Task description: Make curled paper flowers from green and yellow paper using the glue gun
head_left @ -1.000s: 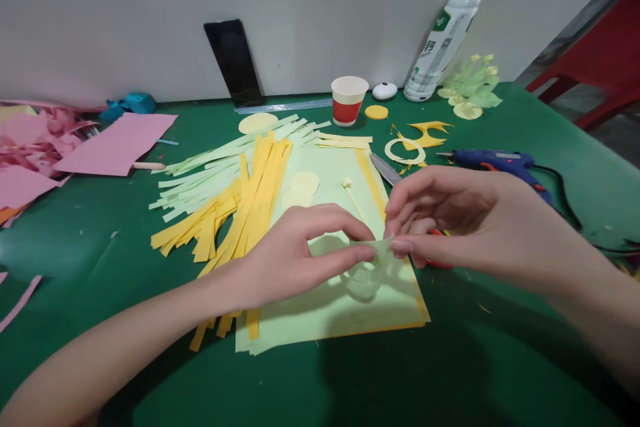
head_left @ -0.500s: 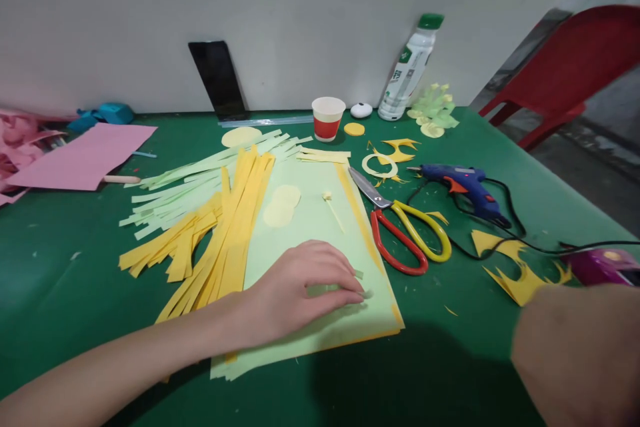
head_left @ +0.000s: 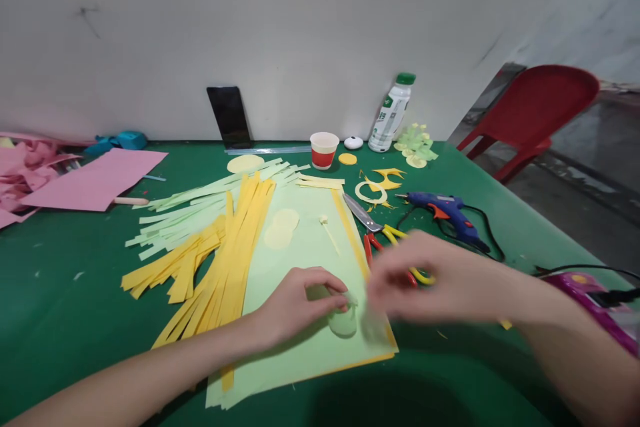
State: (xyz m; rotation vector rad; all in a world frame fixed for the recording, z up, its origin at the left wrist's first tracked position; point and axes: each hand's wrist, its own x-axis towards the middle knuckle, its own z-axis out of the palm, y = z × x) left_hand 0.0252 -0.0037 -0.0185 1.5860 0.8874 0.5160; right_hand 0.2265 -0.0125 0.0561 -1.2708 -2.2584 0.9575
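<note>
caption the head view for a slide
Left hand holds a green piece over pale paper near yellow strips; blurred right hand partly hides scissors.

I am working at a paper-craft spot, though whether it belongs to a home or a small workshop I can't tell. My long green-topped table [head_left: 75, 307] stands against a plain grey wall [head_left: 280, 40]. The craft shows in the stacked pale green paper sheets [head_left: 305, 260], the bundled long yellow paper strips [head_left: 240, 247], the metal scissors with red and yellow handles [head_left: 365, 213] and the blue glue gun with an orange trigger [head_left: 445, 210]. A black phone [head_left: 229, 113] leans there too, and beyond the table I see a red plastic chair [head_left: 545, 100].
</note>
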